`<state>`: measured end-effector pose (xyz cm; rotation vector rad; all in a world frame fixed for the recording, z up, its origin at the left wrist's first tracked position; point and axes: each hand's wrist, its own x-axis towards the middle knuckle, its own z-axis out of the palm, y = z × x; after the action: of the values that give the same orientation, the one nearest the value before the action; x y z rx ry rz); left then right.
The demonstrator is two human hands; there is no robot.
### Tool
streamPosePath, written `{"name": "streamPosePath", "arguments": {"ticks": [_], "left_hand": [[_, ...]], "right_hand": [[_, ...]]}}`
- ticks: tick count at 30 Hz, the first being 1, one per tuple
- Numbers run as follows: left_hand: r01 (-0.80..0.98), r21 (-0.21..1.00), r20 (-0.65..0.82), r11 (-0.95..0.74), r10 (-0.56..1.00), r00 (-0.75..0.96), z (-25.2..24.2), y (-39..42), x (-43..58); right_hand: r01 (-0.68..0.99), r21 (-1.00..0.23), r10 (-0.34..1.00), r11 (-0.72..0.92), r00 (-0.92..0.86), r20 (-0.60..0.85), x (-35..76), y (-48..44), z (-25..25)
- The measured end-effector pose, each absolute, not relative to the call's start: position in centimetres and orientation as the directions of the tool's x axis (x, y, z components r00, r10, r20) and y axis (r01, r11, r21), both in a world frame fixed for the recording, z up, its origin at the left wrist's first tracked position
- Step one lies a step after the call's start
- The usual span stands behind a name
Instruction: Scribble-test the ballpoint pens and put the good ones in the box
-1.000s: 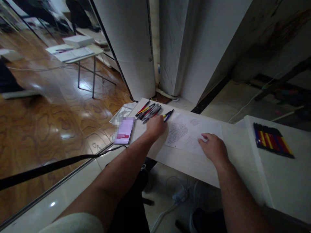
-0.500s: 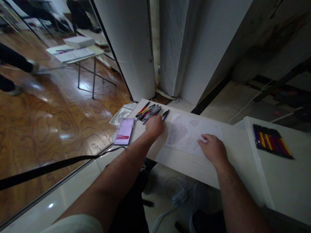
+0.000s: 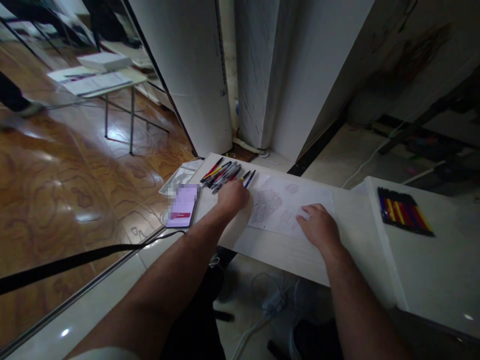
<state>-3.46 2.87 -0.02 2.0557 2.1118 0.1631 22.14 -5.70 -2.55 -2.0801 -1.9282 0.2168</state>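
My left hand (image 3: 232, 196) lies knuckles up on the white table (image 3: 348, 227), beside a loose pile of pens (image 3: 221, 173). Its fingers are curled round two pens, blue and yellow (image 3: 248, 178), whose ends stick out past the knuckles. My right hand (image 3: 318, 227) rests palm down on the lower right part of a sheet of paper (image 3: 279, 197) with red and dark scribble patches. Its fingers lie loosely flat and hold nothing.
A phone (image 3: 182, 206) with a lit screen lies at the table's left end, over a printed sheet (image 3: 179, 176). A row of coloured pens (image 3: 404, 216) sits on a second white table (image 3: 431, 272) to the right. White pillars (image 3: 195, 75) stand behind. Cables (image 3: 268, 300) lie on the floor below.
My left hand has slid a little left toward the pen pile, carrying the blue and yellow pens with it. My right hand has stayed on the paper. The view has shifted slightly.
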Motion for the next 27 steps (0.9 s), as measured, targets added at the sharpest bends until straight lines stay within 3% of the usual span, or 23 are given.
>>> {"name": "streamPosePath", "arguments": {"ticks": [5, 9, 12, 15, 17, 20, 27], "left_hand": [[0.956, 0.29, 0.014, -0.03, 1.0, 0.027, 0.2, 2.7, -3.2], [0.884, 0.44, 0.083, -0.16, 0.987, 0.137, 0.4, 1.7, -1.7], [0.804, 0.545, 0.09, -0.237, 0.97, 0.225, 0.6, 0.5, -0.1], [0.738, 0.604, 0.091, -0.299, 0.947, 0.309, 0.6, -0.7, 1.0], [0.702, 0.621, 0.112, -0.349, 0.926, 0.362, 0.4, -1.1, 1.4], [0.658, 0.627, 0.151, -0.417, 0.894, 0.423, 0.0, -1.5, 1.7], [0.59, 0.611, 0.259, -0.528, 0.838, 0.481, -0.6, -1.7, 1.8]], "right_hand": [[0.938, -0.339, 0.991, -0.075, 0.108, 0.078, 21.9, -5.8, -2.3], [0.85, -0.519, 0.975, -0.095, 0.183, 0.122, 21.4, -5.4, -1.9], [0.613, -0.784, 0.943, -0.095, 0.307, 0.126, 21.0, -4.8, -1.4], [0.245, -0.967, 0.924, -0.075, 0.381, 0.025, 20.8, -4.3, -0.6], [0.036, -0.997, 0.917, -0.063, 0.396, -0.044, 20.8, -4.2, -0.2], [-0.135, -0.99, 0.913, -0.041, 0.398, -0.092, 20.9, -4.3, 0.2], [-0.238, -0.97, 0.894, -0.052, 0.421, -0.151, 21.1, -4.3, 0.2]]}}
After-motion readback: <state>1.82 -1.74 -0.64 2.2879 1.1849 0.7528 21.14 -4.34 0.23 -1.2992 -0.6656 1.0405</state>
